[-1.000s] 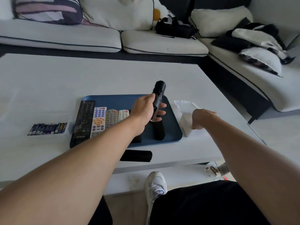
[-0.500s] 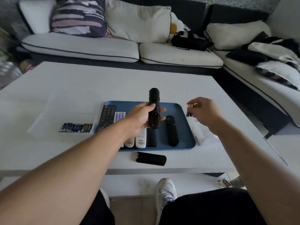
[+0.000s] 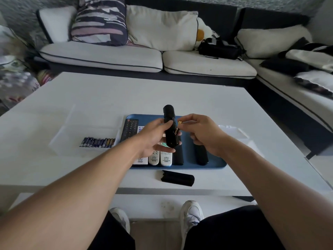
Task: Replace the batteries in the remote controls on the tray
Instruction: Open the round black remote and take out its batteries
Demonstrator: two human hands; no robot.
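Your left hand [image 3: 153, 139] grips the black remote [image 3: 170, 126], fingers curled around it, raised over the blue tray [image 3: 215, 164]. Your right hand [image 3: 201, 132] pinches a battery [image 3: 180, 122] just beside the remote's open bay. Battery cover [image 3: 177, 178] lies on the counter [image 3: 108, 98] near the tray's front edge. Spare batteries [image 3: 98, 142] sit left of the tray.

Both forearms are bare to the frame edge, no sleeves, watch or rings visible on the left hand [image 3: 153, 138] or right hand [image 3: 203, 134]. At six o'clock, black shorts [image 3: 225, 230], possibly trousers, cover the lap. White sneakers [image 3: 191, 212] show grey-blue accents.
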